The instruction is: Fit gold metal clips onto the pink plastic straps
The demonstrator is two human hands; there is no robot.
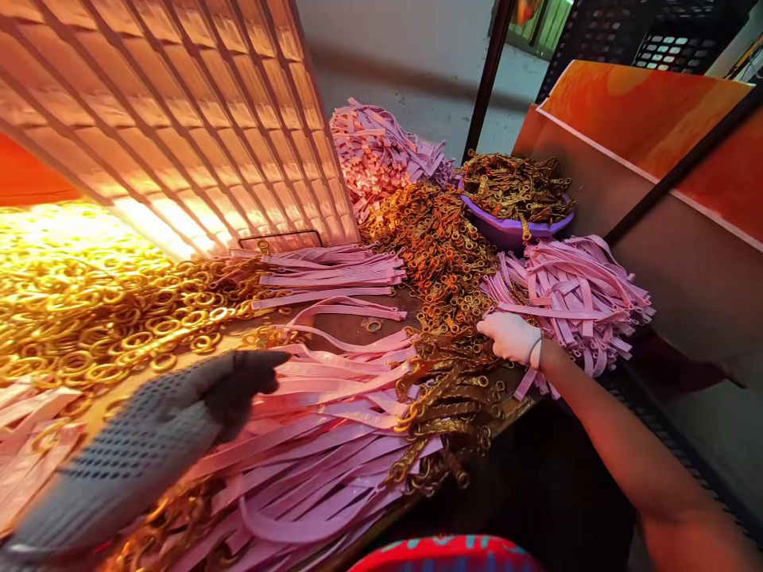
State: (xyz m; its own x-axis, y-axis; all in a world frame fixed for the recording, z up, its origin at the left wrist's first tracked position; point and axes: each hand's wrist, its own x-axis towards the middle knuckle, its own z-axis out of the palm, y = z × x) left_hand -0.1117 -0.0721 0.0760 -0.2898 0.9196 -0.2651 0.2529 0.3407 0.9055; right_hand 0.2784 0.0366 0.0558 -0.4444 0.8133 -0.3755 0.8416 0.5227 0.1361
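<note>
The right hand, fingers curled, reaches into the clasps heaped left of the far straps, while the gloved left hand hovers half-spread, farther from the clasps.

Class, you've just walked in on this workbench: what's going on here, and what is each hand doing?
A person sits at a table heaped with pink straps, gold rings and bronze-coloured clasps. The right hand, in a white glove, rests on the clasps beside another strap pile. The left hand, in a grey knit glove, hovers blurred above the near straps; whether it holds anything is unclear. A purple bowl holds more clasps.
</note>
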